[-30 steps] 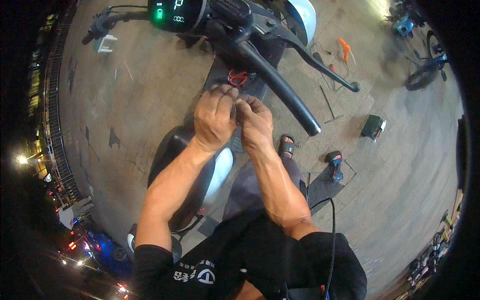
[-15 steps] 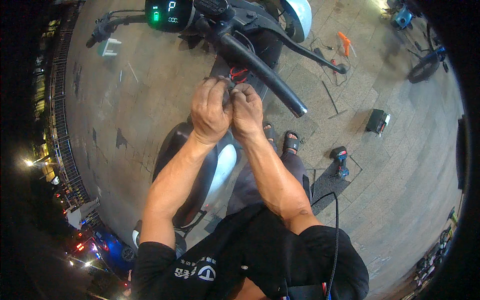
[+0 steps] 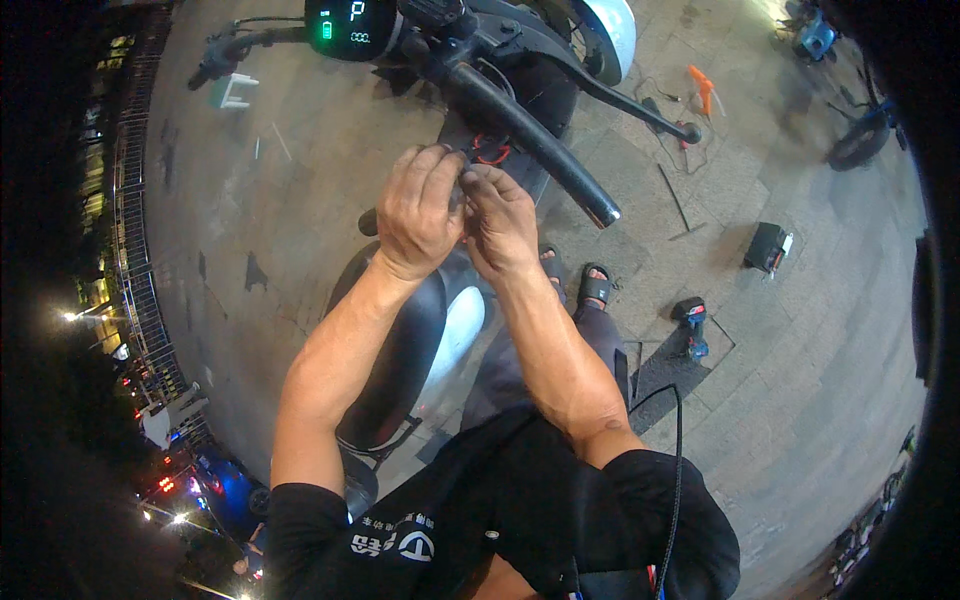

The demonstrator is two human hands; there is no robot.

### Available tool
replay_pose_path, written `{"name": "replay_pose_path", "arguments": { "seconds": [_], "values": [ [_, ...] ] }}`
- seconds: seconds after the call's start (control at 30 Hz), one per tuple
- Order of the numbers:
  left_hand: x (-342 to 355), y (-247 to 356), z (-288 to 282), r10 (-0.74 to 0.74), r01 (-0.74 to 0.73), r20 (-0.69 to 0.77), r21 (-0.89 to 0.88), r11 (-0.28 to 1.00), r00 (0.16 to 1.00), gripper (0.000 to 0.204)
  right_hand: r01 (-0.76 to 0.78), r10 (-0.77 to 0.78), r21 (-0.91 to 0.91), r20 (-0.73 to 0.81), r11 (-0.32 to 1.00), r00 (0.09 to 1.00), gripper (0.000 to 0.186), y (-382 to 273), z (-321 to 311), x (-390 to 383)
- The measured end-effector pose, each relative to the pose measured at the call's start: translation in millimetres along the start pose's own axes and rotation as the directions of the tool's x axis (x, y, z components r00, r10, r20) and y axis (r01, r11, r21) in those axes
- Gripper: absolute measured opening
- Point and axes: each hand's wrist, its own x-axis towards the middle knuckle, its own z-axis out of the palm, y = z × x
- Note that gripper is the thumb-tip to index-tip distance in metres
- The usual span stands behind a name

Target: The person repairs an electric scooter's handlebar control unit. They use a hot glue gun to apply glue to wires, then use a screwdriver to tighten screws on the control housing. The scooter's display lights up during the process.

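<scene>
My left hand [image 3: 418, 210] and my right hand [image 3: 502, 220] meet in front of an electric scooter's handlebar [image 3: 535, 145]. Fingertips of both are pinched together around something small and dark, mostly hidden by the fingers. Just beyond them, red curved pieces [image 3: 491, 152] show on the dark scooter body; whether these are tool handles or wires I cannot tell. The handlebar's right end is a bare black tube, with a brake lever [image 3: 630, 112] alongside. A lit display [image 3: 350, 28] sits at the bar's middle. Under my left forearm is the black seat [image 3: 390, 350].
On the paving to the right lie an orange glue gun [image 3: 704, 90] with a cable, a thin rod [image 3: 674, 198], a black box [image 3: 767, 247] and a cordless drill [image 3: 692, 325]. A small stool [image 3: 237, 92] stands far left. Another blue two-wheeler [image 3: 862, 130] is at the far right.
The whole scene has shifted slightly right in the picture as my head moved. Both hands stay pinched together, now a little further left of the handlebar tube and the red pieces.
</scene>
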Motion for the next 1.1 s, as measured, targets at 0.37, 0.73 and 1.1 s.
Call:
{"name": "replay_pose_path", "arguments": {
  "seconds": [0.37, 0.73, 1.1],
  "values": [
    [3.0, 5.8, -2.2, -0.011, 0.011, 0.032, -0.011, 1.000, 0.999, 0.039, 0.043, -0.053, 0.114, 0.088, 0.992, 0.995, 0.016, 2.6, -7.7, 12.5],
    [-1.2, 15.4, 2.4, -0.452, 0.453, 0.061, -0.231, 0.861, 0.890, 0.026, 0.358, -0.392, -0.458, 0.023, 0.814, 0.920, 0.009, -14.7, -1.0, 8.5],
    [-4.6, 19.9, 2.2, -0.652, 0.651, 0.145, -0.375, 0.660, 0.745, 0.020, 0.612, -0.587, -0.773, 0.420, 0.168, 0.692, 0.023, -26.5, 2.3, -0.2]
  ]
}}
